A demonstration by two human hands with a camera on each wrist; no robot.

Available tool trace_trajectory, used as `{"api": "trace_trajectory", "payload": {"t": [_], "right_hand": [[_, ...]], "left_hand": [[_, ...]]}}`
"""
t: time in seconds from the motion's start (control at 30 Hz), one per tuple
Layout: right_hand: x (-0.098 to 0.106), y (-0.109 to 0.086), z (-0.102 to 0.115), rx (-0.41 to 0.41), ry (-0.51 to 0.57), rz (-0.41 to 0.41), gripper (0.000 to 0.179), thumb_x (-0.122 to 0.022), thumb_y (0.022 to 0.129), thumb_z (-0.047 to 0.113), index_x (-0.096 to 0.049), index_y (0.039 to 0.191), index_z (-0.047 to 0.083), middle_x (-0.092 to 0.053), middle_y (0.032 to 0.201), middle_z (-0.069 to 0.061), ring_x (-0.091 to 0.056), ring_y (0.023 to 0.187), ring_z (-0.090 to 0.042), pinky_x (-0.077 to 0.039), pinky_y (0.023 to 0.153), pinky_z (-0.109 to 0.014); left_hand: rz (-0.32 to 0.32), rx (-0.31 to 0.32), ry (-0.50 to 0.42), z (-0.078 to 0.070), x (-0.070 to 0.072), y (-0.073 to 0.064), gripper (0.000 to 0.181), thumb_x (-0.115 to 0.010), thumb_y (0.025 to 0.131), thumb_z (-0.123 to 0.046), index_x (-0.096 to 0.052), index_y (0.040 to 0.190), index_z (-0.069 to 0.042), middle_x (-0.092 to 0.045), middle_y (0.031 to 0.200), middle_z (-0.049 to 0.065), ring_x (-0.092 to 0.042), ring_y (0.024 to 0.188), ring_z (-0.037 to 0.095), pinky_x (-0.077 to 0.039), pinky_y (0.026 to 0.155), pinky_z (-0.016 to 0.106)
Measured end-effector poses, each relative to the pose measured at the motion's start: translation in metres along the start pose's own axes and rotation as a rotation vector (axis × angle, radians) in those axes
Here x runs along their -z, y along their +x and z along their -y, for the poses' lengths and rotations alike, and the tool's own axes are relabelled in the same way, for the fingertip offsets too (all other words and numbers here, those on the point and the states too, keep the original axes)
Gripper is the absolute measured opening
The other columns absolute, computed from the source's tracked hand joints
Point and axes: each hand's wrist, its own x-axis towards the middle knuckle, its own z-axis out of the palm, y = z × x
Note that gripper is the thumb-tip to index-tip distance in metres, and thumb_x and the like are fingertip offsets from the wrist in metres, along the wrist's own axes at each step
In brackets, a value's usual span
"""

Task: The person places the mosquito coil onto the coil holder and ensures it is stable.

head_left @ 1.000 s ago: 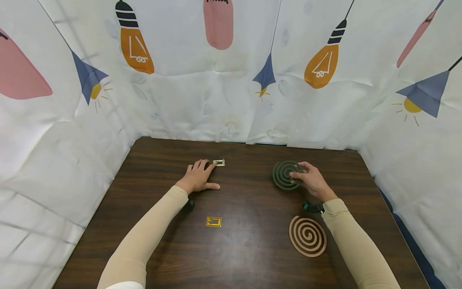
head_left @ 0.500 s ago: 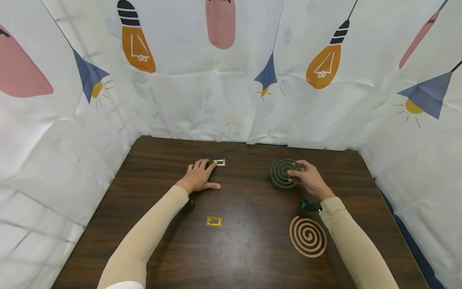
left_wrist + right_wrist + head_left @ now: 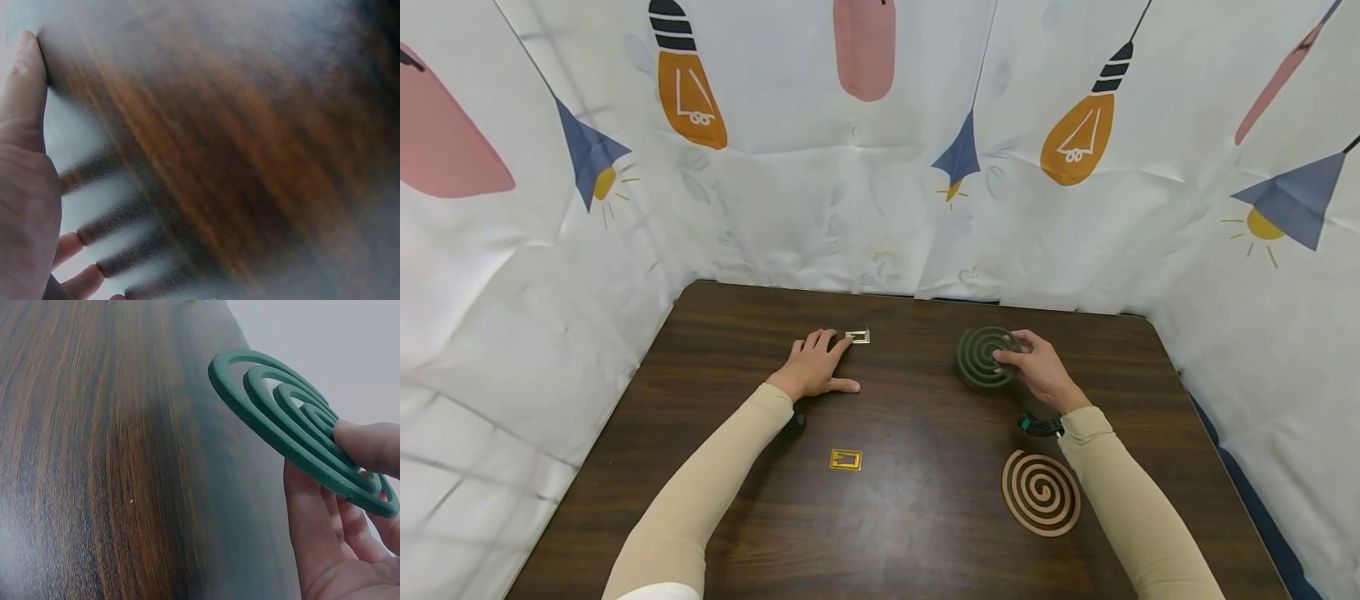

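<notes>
My right hand (image 3: 1041,371) holds a green mosquito coil (image 3: 967,357) above the far right part of the table, thumb on its top face and fingers underneath. Seen in the right wrist view, the coil (image 3: 269,431) is tilted and raised off the table. My left hand (image 3: 812,367) rests on the table with fingers spread, its index fingertip at a small silver metal coil stand (image 3: 863,339). Whether that fingertip presses on the stand or only lies beside it, I cannot tell. Only the palm side, thumb and some fingertips of this hand (image 3: 25,194) show in the left wrist view.
A brown mosquito coil (image 3: 1042,493) lies flat near the right forearm. Left of it, a gold-coloured metal coil stand (image 3: 846,467) lies flat on the dark wood table (image 3: 925,542). White printed curtains (image 3: 865,200) hang at the back and sides.
My right hand has moved slightly left and away from me, carrying the green mosquito coil. My left hand stays in place beside the silver stand.
</notes>
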Motion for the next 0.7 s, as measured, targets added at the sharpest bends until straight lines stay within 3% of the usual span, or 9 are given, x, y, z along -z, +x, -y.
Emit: {"api": "trace_trajectory", "payload": {"t": [0.7], "right_hand": [[-0.018, 0.009, 0.006, -0.012, 0.027, -0.007, 0.052, -0.070, 0.100, 0.014, -0.042, 0.143, 0.005, -0.059, 0.112, 0.004, -0.072, 0.082, -0.010, -0.062, 0.082, -0.028]], "left_hand": [[0.003, 0.002, 0.000, -0.001, 0.004, -0.003, 0.098, -0.060, 0.092, -0.073, -0.025, 0.166, -0.019, -0.023, 0.169, 0.022, -0.023, 0.157, 0.046, -0.027, 0.120, 0.067]]}}
